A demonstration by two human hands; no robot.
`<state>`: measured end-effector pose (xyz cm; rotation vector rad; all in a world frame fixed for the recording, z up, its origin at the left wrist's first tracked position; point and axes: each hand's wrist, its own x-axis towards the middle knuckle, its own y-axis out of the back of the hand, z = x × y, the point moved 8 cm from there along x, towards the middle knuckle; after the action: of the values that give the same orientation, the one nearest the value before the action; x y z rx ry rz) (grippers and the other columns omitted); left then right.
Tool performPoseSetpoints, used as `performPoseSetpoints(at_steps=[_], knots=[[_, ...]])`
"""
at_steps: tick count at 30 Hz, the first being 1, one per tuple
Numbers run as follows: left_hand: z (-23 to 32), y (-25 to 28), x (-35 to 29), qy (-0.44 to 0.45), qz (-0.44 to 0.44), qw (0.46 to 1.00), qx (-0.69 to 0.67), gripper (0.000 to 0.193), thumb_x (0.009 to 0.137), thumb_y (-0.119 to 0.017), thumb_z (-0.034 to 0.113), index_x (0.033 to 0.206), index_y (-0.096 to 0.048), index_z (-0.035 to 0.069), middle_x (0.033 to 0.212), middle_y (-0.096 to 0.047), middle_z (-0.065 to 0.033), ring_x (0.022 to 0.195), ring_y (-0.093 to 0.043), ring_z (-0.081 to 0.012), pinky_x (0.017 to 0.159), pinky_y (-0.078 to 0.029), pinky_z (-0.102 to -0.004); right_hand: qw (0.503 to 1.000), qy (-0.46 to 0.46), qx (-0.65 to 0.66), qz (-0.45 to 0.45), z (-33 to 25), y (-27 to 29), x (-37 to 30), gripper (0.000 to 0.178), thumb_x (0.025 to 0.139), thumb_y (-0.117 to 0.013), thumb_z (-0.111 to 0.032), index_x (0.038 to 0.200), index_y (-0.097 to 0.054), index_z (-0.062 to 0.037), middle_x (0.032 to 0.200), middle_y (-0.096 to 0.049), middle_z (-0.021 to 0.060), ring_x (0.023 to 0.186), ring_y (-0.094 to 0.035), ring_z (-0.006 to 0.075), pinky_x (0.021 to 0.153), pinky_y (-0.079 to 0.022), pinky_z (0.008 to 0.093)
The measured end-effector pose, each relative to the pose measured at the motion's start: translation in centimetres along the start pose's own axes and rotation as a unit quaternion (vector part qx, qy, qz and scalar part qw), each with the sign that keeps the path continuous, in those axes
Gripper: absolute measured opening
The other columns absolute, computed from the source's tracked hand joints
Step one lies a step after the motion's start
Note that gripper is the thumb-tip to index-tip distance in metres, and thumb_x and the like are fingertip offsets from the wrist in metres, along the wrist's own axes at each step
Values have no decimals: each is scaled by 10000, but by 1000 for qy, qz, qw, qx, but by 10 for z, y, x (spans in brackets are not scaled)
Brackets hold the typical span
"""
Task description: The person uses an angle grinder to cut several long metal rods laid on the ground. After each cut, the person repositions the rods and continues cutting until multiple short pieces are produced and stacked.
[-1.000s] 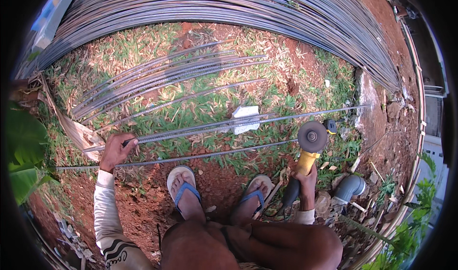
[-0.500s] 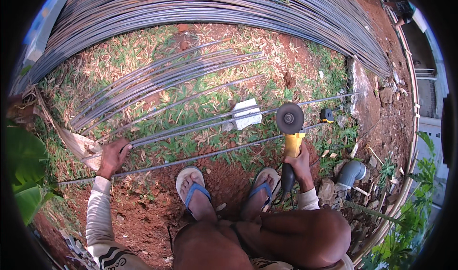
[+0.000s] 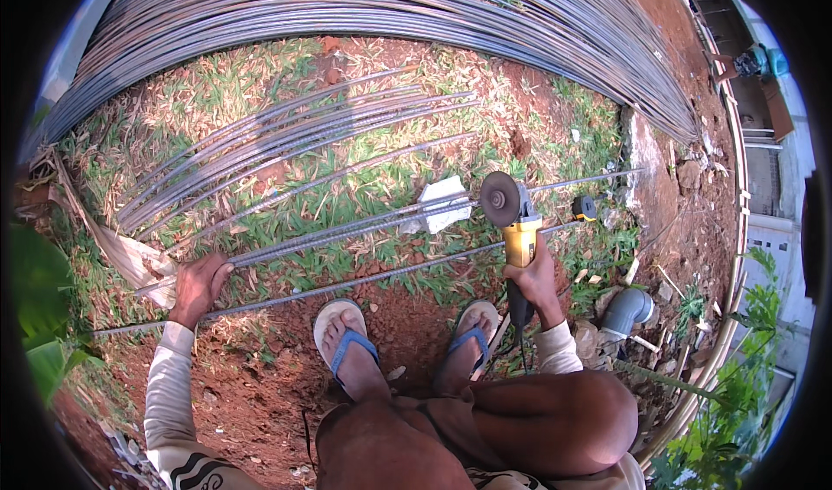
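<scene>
My right hand point(image 3: 535, 278) is wrapped round the yellow and black body of an angle grinder point(image 3: 520, 246). Its dark round disc point(image 3: 500, 199) points away from me, at the steel bars beside a white block point(image 3: 446, 204); whether it touches them I cannot tell. On the left, my left hand point(image 3: 199, 288) grips the near ends of a few ribbed steel bars point(image 3: 338, 227), which lie side by side across the block. Closer to my feet another single steel bar point(image 3: 303, 293) runs along the ground.
Several cut bars point(image 3: 295, 139) lie on the grass beyond, before a large stack of long rods point(image 3: 381, 13). Right of the grinder sit a tape measure point(image 3: 585, 207) and a grey pipe elbow point(image 3: 627, 311). My sandalled feet point(image 3: 351, 347) stand on red soil. Someone's arm point(image 3: 726, 67) shows far right.
The grinder has moved left and its disc has turned, coming close to the bars just right of the white block. My left hand keeps its hold on the bars.
</scene>
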<state>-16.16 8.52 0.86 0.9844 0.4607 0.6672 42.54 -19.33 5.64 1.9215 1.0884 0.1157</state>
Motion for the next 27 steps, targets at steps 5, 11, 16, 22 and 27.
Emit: performPoseSetpoints(at_steps=[5,11,16,22,27], knots=[[9,5,1,-32,33,999,16,162,1012,-755,201,1026,-696,51,913,-708,-149,711,-687,-372,648,-541,-474,1000,-16,20,-7,-4,-4,1,661,688,-829,-167,1288,-599,-11,1064,-740,167,954,-735,307,893,-580,441],[1,0,1,-11,-1,999,32,156,1009,-757,196,1058,-716,54,959,-737,-148,735,-708,-376,643,-558,-472,1000,-7,22,-4,-9,-6,2,664,694,-822,-156,1302,-597,-9,1079,-733,172,976,-727,309,907,-576,440],[7,5,2,-17,32,999,12,155,1014,-751,193,1024,-701,46,912,-716,-152,704,-692,-376,636,-552,-478,1000,-19,8,-7,-8,-8,3,689,693,-837,-161,1321,-593,-14,1099,-736,187,1000,-730,349,928,-571,459],[6,5,5,-1,13,1000,3,155,1026,-740,192,1021,-700,43,876,-706,-148,694,-688,-373,640,-558,-477,1000,-13,-22,2,-14,-7,3,701,693,-848,-150,1331,-588,-21,1120,-739,217,1026,-735,408,941,-571,481],[3,4,4,1,13,1000,6,160,1032,-736,201,1058,-711,44,922,-729,-159,732,-705,-394,670,-566,-484,999,-17,-34,-1,-18,-8,2,713,708,-851,-146,1352,-570,-24,1137,-742,231,1042,-741,420,945,-571,490]])
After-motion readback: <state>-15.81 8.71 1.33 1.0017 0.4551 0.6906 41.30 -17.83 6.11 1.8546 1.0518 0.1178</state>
